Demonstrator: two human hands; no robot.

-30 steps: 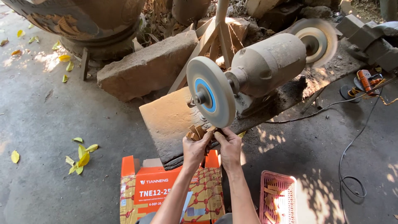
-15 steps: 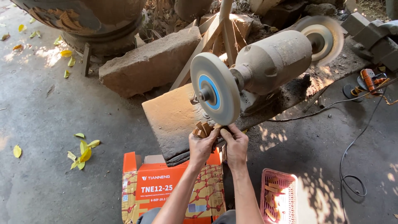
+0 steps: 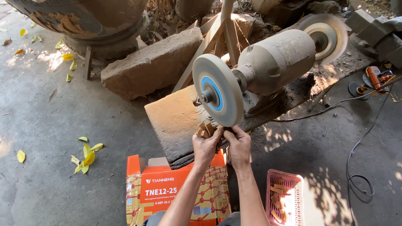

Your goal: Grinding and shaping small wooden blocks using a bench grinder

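A small wooden piece [image 3: 208,129] is gripped by the closed fingers of the left hand [image 3: 206,147] and right hand [image 3: 238,146], pressed under the buffing wheel [image 3: 218,96]. Buffing seems underway; steady pressure and gradual turning are called for.

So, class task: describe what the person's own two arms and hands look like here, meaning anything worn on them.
Both forearms come up from the bottom edge and are bare: no sleeves show. The left hand and right hand wear no gloves. No watch, bracelet or ring can be made out. Whether sleeves start higher up cannot be told.
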